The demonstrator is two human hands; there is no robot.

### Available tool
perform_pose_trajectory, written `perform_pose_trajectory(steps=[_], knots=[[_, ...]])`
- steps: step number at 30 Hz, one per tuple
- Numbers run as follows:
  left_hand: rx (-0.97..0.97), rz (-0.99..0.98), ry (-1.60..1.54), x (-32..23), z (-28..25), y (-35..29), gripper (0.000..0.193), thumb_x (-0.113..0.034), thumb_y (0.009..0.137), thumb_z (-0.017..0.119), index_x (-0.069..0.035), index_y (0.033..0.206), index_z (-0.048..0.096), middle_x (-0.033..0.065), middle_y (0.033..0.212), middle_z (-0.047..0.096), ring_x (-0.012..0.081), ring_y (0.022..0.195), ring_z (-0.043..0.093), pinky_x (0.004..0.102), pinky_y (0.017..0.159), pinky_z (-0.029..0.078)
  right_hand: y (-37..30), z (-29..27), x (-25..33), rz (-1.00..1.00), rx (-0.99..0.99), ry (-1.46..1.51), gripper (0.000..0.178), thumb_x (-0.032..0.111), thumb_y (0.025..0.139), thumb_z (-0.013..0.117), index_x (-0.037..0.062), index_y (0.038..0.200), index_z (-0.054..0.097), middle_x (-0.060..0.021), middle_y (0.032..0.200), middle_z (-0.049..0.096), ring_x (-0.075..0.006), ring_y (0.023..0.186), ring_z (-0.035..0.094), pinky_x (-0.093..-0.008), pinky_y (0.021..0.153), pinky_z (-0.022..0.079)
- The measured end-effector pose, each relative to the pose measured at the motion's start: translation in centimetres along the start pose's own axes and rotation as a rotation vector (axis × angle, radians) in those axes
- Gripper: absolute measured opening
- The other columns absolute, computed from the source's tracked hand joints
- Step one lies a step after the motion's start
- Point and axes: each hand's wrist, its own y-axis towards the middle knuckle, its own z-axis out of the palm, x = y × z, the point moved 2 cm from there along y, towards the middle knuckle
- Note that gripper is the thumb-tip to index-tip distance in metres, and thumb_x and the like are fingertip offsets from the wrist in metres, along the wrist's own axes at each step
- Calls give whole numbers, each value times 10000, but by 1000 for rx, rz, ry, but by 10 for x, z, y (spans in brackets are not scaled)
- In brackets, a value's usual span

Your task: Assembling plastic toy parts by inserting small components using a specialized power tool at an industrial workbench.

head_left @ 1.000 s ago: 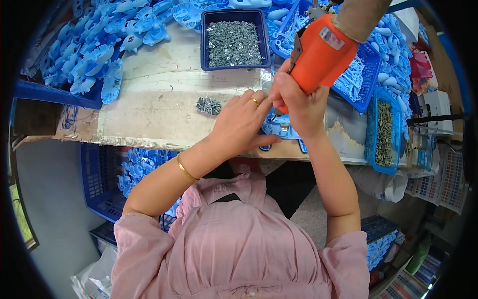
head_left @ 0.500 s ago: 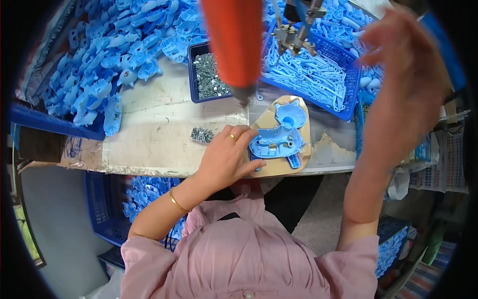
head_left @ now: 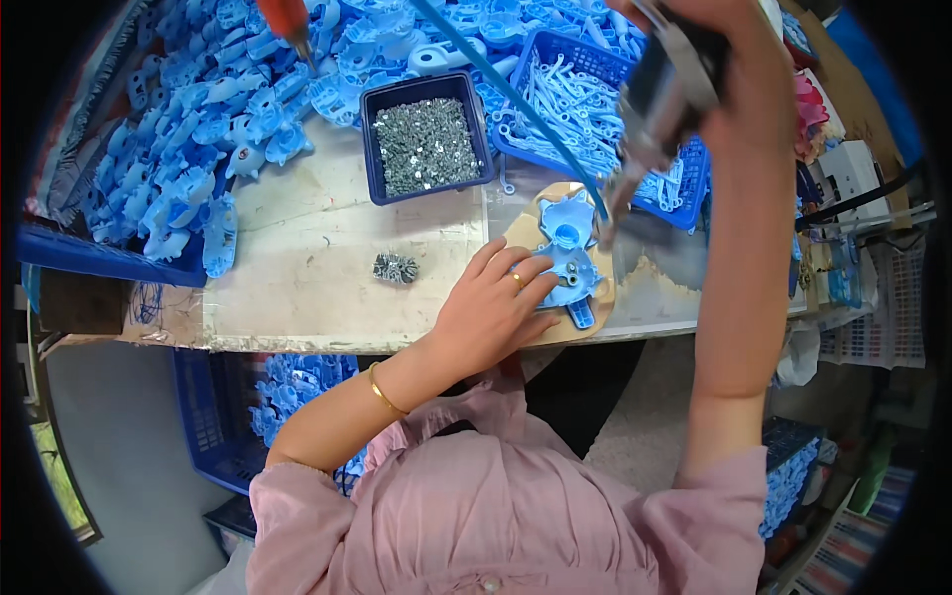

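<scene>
My left hand [head_left: 493, 309] rests at the left side of a blue plastic shell half [head_left: 570, 270], its outspread fingers lying over the shell's near-left part. That shell, shaped like an animal figure with a round head section, lies open side up on a tan board [head_left: 598, 309]. My right hand [head_left: 742, 69] grips a black and metal tool [head_left: 666, 94], blurred by motion. The tool's thin tip points down at the right edge of the shell; whether it touches cannot be made out. A thin blue hose [head_left: 506, 87] runs down toward the shell's head.
A dark bin of small screws [head_left: 426, 144] stands beyond my left hand. A small dark clump of metal pieces [head_left: 396, 268] lies nearer. Blue shells [head_left: 198, 149] heap at left; a blue basket [head_left: 565, 164] holds slim blue parts. An orange screwdriver [head_left: 288, 22] hangs at upper left.
My right hand, blurred and apart from the hanging tool before, now holds it lower, over the board's right side. The orange screwdriver has swung up-left. My left hand has shifted right onto the shell.
</scene>
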Motion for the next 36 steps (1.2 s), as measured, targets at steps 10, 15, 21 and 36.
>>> perform_pose_trajectory(steps=[10,15,21,36], knots=[[6,97,112,2,20,9,281,-282,841,728,-77,1015,646,50,1125,641,249,1095,570,438,1060,395,-75,33,13,135,-476,-478,616,63,734,668,-87,1285,437,-77,754,602,-167,587,625,-275,557,515],[5,88,98,2,20,8,270,-276,842,722,-76,1009,652,50,1089,636,252,1088,568,433,1056,394,-95,33,-3,104,-559,-534,520,26,766,672,-88,1228,461,-65,712,596,-143,527,606,-253,513,495],[44,65,115,-3,20,9,236,-259,838,707,-94,995,647,60,1077,629,262,1088,566,435,1054,391,-85,44,9,72,-672,-554,419,20,809,698,-62,1171,505,-49,725,598,-108,545,590,-248,520,486],[555,-380,-503,-12,-176,-45,207,-133,746,714,8,895,691,148,944,700,320,881,625,393,807,468,-140,-288,97,210,-585,-1454,221,221,940,665,45,1070,698,-55,892,722,-194,784,695,-332,727,548]])
